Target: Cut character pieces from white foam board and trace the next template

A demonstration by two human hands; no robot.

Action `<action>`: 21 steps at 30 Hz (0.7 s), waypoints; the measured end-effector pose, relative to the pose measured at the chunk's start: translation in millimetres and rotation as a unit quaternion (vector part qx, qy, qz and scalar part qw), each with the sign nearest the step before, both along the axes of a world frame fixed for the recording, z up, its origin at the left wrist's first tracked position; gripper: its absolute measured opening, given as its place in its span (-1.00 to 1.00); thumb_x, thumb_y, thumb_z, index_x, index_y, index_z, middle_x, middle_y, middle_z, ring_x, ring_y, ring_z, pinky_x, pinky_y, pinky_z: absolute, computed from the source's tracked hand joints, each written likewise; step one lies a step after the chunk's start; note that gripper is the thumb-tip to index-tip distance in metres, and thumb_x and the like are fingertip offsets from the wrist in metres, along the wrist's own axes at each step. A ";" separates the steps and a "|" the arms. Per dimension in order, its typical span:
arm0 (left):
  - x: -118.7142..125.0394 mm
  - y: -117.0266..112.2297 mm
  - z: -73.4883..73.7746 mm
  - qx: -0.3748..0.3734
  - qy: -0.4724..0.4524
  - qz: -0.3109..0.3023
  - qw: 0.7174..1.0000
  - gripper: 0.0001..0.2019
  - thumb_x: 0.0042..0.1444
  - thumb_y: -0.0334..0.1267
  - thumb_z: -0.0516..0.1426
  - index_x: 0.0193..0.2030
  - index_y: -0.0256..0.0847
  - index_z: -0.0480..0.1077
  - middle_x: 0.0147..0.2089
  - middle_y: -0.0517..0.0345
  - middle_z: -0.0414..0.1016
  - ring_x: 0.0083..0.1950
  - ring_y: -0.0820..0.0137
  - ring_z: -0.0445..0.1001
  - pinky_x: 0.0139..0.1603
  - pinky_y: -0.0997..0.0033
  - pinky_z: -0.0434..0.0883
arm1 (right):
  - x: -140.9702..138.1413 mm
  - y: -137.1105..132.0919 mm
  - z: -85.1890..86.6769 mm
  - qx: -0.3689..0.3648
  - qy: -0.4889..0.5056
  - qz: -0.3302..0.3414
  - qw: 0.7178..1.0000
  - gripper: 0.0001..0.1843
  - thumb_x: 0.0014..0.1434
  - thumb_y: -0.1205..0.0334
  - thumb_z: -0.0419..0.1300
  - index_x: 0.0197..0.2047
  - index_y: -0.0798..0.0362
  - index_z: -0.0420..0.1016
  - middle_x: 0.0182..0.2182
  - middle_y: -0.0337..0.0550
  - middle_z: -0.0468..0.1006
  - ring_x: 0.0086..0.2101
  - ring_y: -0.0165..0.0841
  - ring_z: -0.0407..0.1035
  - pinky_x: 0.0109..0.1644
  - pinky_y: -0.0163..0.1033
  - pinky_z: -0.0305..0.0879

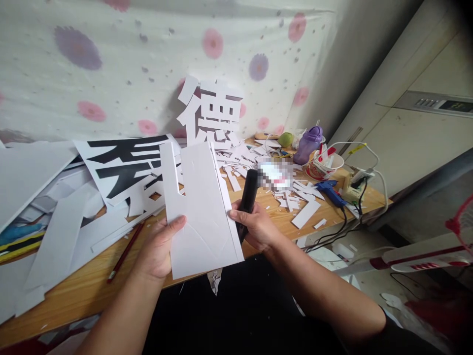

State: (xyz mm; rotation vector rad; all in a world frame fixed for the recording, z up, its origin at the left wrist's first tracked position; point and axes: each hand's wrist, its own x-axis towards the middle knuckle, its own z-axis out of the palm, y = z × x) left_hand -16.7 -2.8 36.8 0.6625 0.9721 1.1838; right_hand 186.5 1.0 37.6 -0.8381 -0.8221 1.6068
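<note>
In front of me a white foam board (pixel 205 212) with a deep notch at its upper left is held up over the table edge. My left hand (pixel 159 246) is closed on its lower left side, thumb on the face. Faint scored lines run across the board's lower part. My right hand (pixel 255 224) pinches the board's right edge with the thumb and also grips a thick black rod-shaped tool (pixel 248 192). The tool's lower end is partly hidden behind the board, so its kind cannot be made out.
A cut-out white character (pixel 210 111) leans against the flowered wall sheet. White scraps litter the wooden table (pixel 275 212). To the right are a purple bottle (pixel 308 144), a paper tub (pixel 322 166), a blue glue gun (pixel 331 192) and cables. A red pencil (pixel 124 254) lies at left.
</note>
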 end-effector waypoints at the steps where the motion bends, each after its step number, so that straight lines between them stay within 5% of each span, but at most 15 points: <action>1: 0.1 0.3 0.1 -0.002 -0.001 -0.004 1.000 -0.55 -0.24 -0.18 0.43 -0.15 -0.28 0.55 -0.18 -0.11 0.66 -0.16 -0.03 0.62 -0.17 0.05 0.60 | 0.0 -0.2 -0.2 0.000 0.005 0.006 1.000 -0.56 -0.29 0.11 0.54 -0.44 0.09 0.42 -0.60 -0.36 0.37 -0.56 -0.50 0.22 -0.46 -0.34 0.10; 21: 5.3 2.7 -0.6 0.016 -0.005 -0.022 1.000 -0.53 -0.26 -0.12 0.42 -0.14 -0.22 0.56 -0.21 -0.07 0.66 -0.18 -0.05 0.62 -0.18 -0.03 0.58 | -0.1 -3.2 -3.9 -0.030 0.097 0.048 0.994 -0.53 -0.35 0.16 0.58 -0.46 0.10 0.41 -0.63 -0.37 0.42 -0.61 -0.52 0.28 -0.52 -0.40 0.20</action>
